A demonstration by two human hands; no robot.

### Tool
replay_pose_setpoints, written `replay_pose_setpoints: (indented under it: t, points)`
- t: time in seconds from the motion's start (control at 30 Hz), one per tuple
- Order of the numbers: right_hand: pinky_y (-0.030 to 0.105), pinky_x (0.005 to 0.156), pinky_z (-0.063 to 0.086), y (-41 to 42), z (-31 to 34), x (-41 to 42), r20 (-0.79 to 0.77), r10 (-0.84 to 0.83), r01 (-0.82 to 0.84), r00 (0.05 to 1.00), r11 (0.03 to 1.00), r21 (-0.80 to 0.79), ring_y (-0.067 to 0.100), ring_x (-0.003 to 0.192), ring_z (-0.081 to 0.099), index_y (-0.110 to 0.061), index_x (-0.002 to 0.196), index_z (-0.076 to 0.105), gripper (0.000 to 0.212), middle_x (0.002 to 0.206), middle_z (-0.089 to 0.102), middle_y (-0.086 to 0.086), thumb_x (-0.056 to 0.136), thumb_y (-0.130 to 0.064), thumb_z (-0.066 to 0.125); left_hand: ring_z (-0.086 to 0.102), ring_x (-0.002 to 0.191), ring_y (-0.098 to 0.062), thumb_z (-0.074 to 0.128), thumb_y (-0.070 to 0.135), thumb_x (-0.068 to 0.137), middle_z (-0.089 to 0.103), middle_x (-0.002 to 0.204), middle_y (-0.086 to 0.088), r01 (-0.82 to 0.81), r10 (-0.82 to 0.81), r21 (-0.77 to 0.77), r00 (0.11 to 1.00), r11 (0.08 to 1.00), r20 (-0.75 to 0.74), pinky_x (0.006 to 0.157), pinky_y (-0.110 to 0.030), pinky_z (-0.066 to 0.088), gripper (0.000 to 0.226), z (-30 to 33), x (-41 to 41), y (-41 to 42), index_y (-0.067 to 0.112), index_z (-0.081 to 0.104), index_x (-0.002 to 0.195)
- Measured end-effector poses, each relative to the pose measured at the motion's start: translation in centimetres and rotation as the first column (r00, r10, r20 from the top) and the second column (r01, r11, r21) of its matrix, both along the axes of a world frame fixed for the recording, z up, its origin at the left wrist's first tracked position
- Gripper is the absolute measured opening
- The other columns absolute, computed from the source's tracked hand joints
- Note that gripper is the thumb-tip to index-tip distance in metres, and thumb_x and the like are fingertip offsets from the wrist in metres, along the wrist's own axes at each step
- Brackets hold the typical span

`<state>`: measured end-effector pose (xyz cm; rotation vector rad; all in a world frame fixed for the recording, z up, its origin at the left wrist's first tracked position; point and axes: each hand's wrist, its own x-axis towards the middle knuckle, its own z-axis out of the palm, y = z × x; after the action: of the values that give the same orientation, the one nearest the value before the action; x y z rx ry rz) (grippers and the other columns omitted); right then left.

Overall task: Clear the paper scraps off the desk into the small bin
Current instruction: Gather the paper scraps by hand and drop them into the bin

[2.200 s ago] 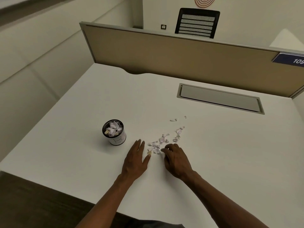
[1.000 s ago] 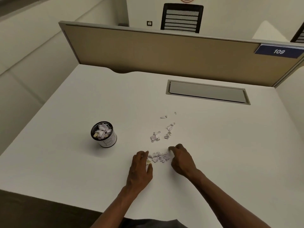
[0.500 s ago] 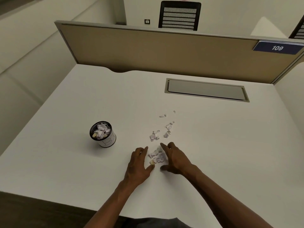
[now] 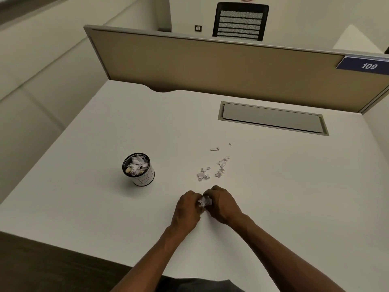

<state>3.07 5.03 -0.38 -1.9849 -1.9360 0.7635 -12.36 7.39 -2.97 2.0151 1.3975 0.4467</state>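
Note:
A small bunch of white paper scraps (image 4: 204,201) is squeezed between my two hands near the desk's front. My left hand (image 4: 187,209) curls round it from the left and my right hand (image 4: 223,204) from the right, fingers bent over the paper. Several loose scraps (image 4: 203,174) lie just beyond my hands, with more (image 4: 222,163) trailing away to the far right. The small round bin (image 4: 138,169), black-rimmed with a white wall, stands to the left of my hands and holds crumpled scraps.
The white desk (image 4: 105,207) ends at a tan partition (image 4: 210,68) at the back. A grey cable flap (image 4: 272,119) is set into the desk at the back right. A black chair (image 4: 240,22) stands behind the partition.
My hands, flat and apart on the desk before, have swept the nearest scraps together and closed round them into one bunch. The farther scraps and the bin have not moved.

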Motion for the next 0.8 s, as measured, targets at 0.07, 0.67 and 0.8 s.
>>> replay_pose_setpoints:
  t: [0.07,0.67,0.8]
  points:
    - [0.026,0.067,0.041,-0.1,-0.1,-0.2,-0.072,-0.067,0.067,0.995,0.998,-0.001,0.023,0.085,0.063,-0.014,0.103,0.073,0.022,0.095,0.067,0.007,0.082,-0.021,0.071,0.064,0.086,-0.015,0.077,0.011,0.079,0.072,0.094,-0.002,-0.065,0.066,-0.025,0.996,0.998,0.061,0.076,-0.025,0.052,0.019,0.0,-0.1,-0.3,0.012,0.075,0.097]
    - [0.035,0.089,0.06,9.1,9.4,-7.8,-0.831,-0.123,0.008,0.542,0.99,-0.141,0.028,0.096,0.073,-0.007,0.105,0.075,0.027,0.102,0.076,0.014,0.079,0.001,0.077,0.073,0.096,-0.008,0.081,0.015,0.082,0.078,0.098,0.01,-0.304,0.435,-0.313,0.683,0.9,0.587,0.08,-0.018,0.057,0.024,10.4,-9.9,6.0,0.032,0.077,0.099]
    - [0.037,0.087,0.06,12.5,10.8,-11.7,-0.751,-0.053,-0.004,0.658,0.997,-0.074,0.026,0.098,0.073,-0.009,0.106,0.075,0.027,0.102,0.076,0.008,0.079,-0.004,0.079,0.073,0.092,-0.006,0.083,0.019,0.079,0.077,0.095,0.013,-0.407,0.473,-0.246,0.69,0.88,0.548,0.079,-0.022,0.059,0.024,11.6,-13.5,8.4,0.035,0.076,0.097]
